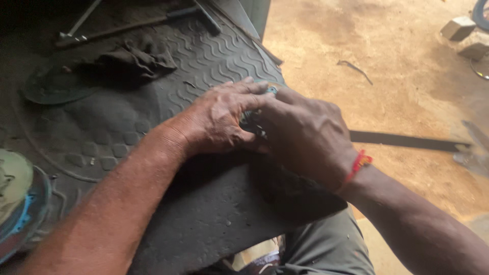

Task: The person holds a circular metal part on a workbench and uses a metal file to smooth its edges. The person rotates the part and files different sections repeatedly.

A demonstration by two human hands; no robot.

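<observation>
Rubber mat [204, 56], small dark part [253, 121] pinched between left hand [219, 119] and right hand [305, 135], grip closed.

A small dark part [253, 124] lies mostly hidden on the rubber mat [204, 66].

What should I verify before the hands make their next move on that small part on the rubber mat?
1. Left hand on the small part: ok, fingers over it.
2. Right hand on the part: ok, pressed against it from the other side.
3. Part identity and condition: cannot tell, mostly covered.
4. Rubber mat supports the work: ok, lying flat under both hands.
5. Dark rag and long-handled tool clear of the hands: ok, both lie further up the mat.
</observation>
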